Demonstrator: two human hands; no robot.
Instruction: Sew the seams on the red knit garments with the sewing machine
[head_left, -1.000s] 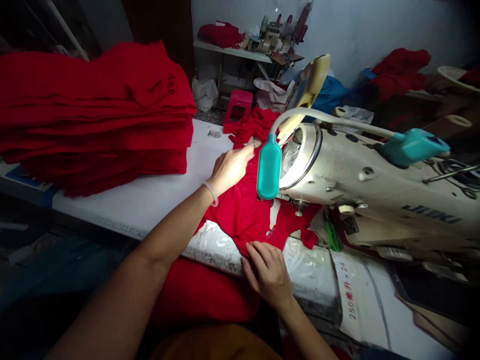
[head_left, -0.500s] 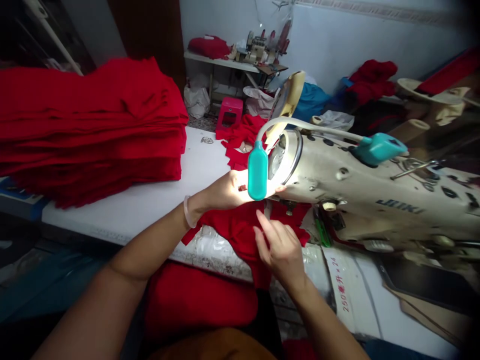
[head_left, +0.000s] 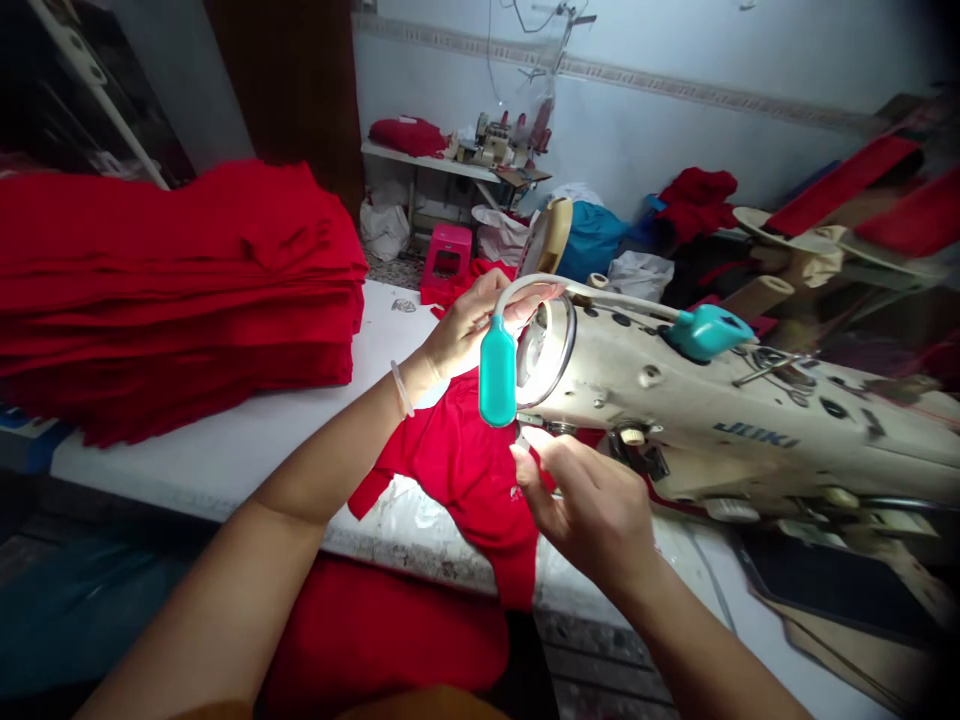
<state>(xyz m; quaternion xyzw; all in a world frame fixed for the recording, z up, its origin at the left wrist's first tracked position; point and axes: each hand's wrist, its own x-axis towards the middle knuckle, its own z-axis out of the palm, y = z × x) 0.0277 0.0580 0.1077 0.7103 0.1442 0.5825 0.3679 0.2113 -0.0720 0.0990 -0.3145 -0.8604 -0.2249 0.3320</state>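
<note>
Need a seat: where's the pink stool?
Head view, upper centre: the pink plastic stool stands beyond the white worktable, under the far shelf.

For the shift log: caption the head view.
Left hand at the teal lamp, right hand over a red garment beside the Juki machine.

Left hand (head_left: 465,335) now up at the lamp's gooseneck (head_left: 600,291)

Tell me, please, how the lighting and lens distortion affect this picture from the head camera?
In the head view, the teal lamp casts hard white glare on the fingertips of the right hand and the sewing machine; the corners fall dark, and the wide lens bends the wall's border strip.
</note>
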